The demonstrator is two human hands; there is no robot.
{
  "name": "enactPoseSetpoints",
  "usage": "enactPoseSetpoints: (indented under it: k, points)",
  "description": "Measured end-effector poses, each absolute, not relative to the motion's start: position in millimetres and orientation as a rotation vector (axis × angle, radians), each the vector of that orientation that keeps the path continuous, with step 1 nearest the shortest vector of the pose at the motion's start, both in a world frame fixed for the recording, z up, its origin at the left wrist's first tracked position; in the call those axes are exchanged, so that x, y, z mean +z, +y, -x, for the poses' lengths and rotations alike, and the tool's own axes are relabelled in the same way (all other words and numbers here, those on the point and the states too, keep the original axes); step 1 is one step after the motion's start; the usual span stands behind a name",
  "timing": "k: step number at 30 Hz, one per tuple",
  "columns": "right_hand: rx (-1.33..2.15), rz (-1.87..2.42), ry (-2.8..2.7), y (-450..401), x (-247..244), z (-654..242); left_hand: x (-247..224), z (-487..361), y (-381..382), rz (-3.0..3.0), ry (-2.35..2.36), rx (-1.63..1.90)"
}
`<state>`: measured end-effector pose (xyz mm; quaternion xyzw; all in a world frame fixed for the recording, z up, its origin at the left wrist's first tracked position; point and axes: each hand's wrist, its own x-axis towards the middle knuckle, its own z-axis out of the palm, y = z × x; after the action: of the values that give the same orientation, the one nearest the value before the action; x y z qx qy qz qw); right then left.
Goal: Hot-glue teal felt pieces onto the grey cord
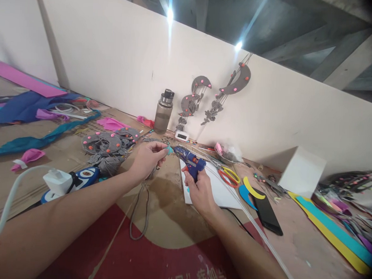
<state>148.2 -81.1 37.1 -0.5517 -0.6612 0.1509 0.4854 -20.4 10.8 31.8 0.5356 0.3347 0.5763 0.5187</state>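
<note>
Between its thumb and fingers, my left hand pinches a small teal piece. My right hand is wrapped round the handle of a blue glue gun, whose nozzle points left, right beside the teal piece. A long clear glue stick or tube runs from near the gun toward the lower right. Under the gun lies a white sheet with a small teal bit on it. A grey cord loop hangs or lies below my left hand; its upper end is hidden.
Scissors, a black phone and yellow and blue crescents lie to the right. A power strip with a white charger sits left. A bottle stands by the wall, near hanging grey crescents.
</note>
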Motion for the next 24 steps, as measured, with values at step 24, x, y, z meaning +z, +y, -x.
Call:
enactPoseSetpoints:
  k: [24]
  points:
    - [0.282,1.416,-1.688,-80.6,30.9,-150.3,37.3,21.2,4.8,-1.360,0.875,1.354]
